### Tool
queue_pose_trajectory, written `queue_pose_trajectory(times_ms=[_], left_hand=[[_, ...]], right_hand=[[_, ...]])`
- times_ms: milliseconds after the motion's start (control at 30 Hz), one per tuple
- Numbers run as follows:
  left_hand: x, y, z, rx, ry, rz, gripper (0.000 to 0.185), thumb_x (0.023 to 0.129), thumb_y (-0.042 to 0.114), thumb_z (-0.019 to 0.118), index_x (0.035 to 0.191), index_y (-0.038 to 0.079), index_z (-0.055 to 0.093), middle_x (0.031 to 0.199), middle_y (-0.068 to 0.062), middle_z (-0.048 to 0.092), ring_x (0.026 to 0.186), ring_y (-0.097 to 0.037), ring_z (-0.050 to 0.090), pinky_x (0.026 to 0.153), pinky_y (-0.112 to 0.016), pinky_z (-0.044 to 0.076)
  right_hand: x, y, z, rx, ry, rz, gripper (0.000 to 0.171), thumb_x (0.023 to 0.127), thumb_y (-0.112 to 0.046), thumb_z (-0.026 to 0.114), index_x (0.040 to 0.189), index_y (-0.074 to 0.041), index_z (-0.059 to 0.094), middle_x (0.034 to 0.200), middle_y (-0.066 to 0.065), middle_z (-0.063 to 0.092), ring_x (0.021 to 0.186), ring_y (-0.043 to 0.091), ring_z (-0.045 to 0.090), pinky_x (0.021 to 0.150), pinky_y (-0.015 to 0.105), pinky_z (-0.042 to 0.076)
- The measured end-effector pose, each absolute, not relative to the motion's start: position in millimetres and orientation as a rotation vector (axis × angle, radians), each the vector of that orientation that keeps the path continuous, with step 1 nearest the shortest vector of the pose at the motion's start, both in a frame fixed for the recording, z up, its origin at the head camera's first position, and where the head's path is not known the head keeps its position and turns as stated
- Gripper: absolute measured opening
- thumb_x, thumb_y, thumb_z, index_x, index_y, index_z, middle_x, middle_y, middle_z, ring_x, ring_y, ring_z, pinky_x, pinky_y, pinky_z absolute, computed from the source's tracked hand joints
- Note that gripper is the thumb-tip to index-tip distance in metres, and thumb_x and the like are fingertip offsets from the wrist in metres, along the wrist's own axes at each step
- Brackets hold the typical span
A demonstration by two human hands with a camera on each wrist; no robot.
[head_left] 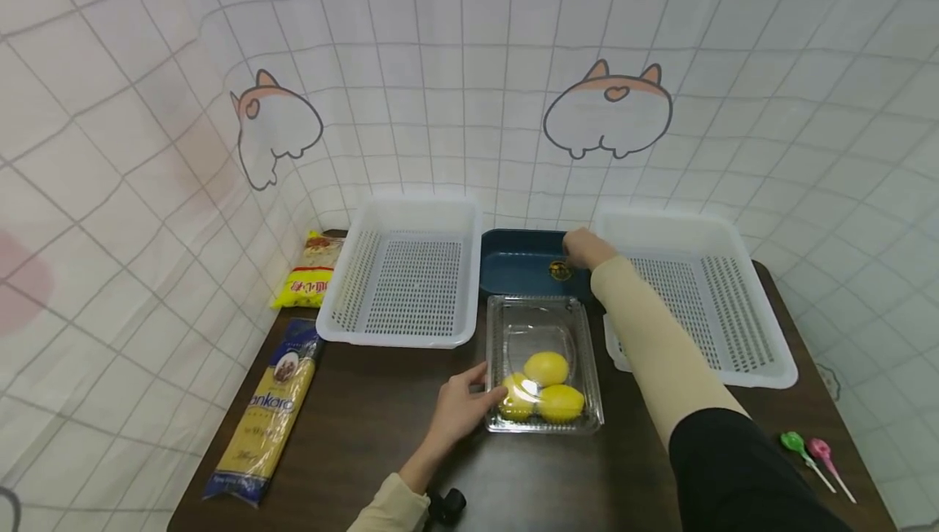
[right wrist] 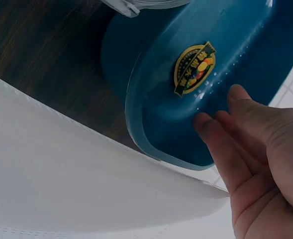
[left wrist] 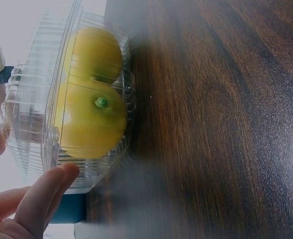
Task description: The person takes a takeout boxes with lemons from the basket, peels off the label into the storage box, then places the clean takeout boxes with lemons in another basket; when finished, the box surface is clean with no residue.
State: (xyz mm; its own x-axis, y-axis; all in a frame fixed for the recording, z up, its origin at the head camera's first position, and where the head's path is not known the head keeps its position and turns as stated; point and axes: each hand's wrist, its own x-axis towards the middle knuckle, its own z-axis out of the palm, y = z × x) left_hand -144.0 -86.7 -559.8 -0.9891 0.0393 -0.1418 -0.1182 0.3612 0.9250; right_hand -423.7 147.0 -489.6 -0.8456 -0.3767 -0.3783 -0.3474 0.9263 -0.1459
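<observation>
Clear box: the clear box (head_left: pixel 544 363) sits mid-surface, near the front edge, with three lemons (head_left: pixel 546 368) inside.
Handling: thin, springy plastic, likely slippery and easily dented; the fruit gives it weight, so take it by both long sides, low.
Left hand: the left hand (head_left: pixel 460 406) has its fingers straight against the box's left wall, a loose grip holding nothing.
Right hand: the right hand (head_left: pixel 584 248) reaches into the blue tray (head_left: pixel 513 259), fingers relaxed, touching its inside.
Blue tray: only a sticker (right wrist: pixel 194 67) shows in it.
Baskets: two white baskets (head_left: pixel 405 274) flank the tray, nothing in them.
Surface edge: noodle packets (head_left: pixel 266 411) left, lollipops (head_left: pixel 810 450) right.
</observation>
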Motion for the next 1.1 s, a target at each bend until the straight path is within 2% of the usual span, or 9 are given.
queue_pose_trajectory(times_ms=[167, 367, 533, 667, 900, 967, 1100], left_hand=[[-145.7, -86.1, -558.4, -0.082, 2.479, 1.691, 0.063, 0.087, 0.028, 0.075, 0.139, -0.001, 0.055, 0.119, -0.022, 0.070, 0.102, -0.033, 0.074, 0.080, -0.038, 0.062], [-147.9, -86.1, -554.6, -0.086, 2.496, 1.677, 0.064, 0.087, 0.029, 0.075, 0.140, 0.000, 0.055, 0.119, -0.021, 0.070, 0.104, -0.034, 0.073, 0.082, -0.039, 0.062], [-145.3, -84.4, -554.4, -0.083, 2.498, 1.659, 0.065, 0.087, 0.031, 0.075, 0.140, -0.002, 0.054, 0.120, -0.023, 0.070, 0.104, -0.035, 0.073, 0.084, -0.041, 0.061], [-144.0, -82.5, -554.6, -0.091, 2.501, 1.664, 0.065, 0.087, 0.030, 0.076, 0.139, -0.002, 0.055, 0.119, -0.023, 0.070, 0.103, -0.035, 0.073, 0.084, -0.041, 0.061], [-145.2, -79.5, -555.6, -0.099, 2.481, 1.686, 0.064, 0.087, 0.030, 0.075, 0.140, 0.000, 0.055, 0.120, -0.023, 0.070, 0.104, -0.035, 0.073, 0.083, -0.040, 0.062], [-144.7, -80.2, -556.2, -0.104, 2.486, 1.684, 0.064, 0.087, 0.031, 0.075, 0.139, 0.000, 0.055, 0.120, -0.023, 0.070, 0.104, -0.035, 0.073, 0.083, -0.041, 0.062], [-143.6, -81.3, -557.7, -0.114, 2.481, 1.676, 0.065, 0.087, 0.031, 0.075, 0.140, 0.001, 0.055, 0.119, -0.022, 0.070, 0.105, -0.035, 0.073, 0.082, -0.040, 0.062]], right_hand=[[-421.4, 147.8, -481.7, -0.537, 2.671, -0.144, 0.038, 0.099, -0.012, 0.059, 0.132, 0.005, 0.058, 0.136, 0.025, 0.059, 0.125, 0.039, 0.058, 0.103, 0.048, 0.051], [-414.3, 147.7, -467.5, -0.635, 2.723, -0.229, 0.042, 0.101, -0.023, 0.056, 0.132, 0.006, 0.059, 0.131, 0.026, 0.062, 0.121, 0.040, 0.061, 0.102, 0.050, 0.051], [-394.5, 146.1, -454.0, -0.731, 2.733, -0.248, 0.047, 0.101, -0.031, 0.056, 0.132, 0.004, 0.059, 0.130, 0.024, 0.064, 0.119, 0.038, 0.062, 0.101, 0.050, 0.052], [-367.8, 147.8, -441.8, -0.729, 2.769, -0.359, 0.049, 0.101, -0.033, 0.057, 0.135, 0.002, 0.058, 0.129, 0.022, 0.066, 0.117, 0.036, 0.064, 0.099, 0.050, 0.053], [-305.7, 165.6, -426.7, -0.656, 2.845, -0.581, 0.049, 0.099, -0.037, 0.059, 0.131, -0.001, 0.062, 0.117, 0.020, 0.072, 0.096, 0.031, 0.071, 0.083, 0.046, 0.058], [-286.2, 168.1, -425.6, -0.636, 2.846, -0.616, 0.049, 0.099, -0.039, 0.059, 0.131, -0.001, 0.063, 0.115, 0.019, 0.073, 0.095, 0.029, 0.071, 0.082, 0.045, 0.058], [-248.5, 173.3, -430.8, -0.581, 2.833, -0.666, 0.049, 0.097, -0.041, 0.061, 0.127, -0.002, 0.065, 0.105, 0.014, 0.076, 0.080, 0.020, 0.069, 0.073, 0.038, 0.058]])
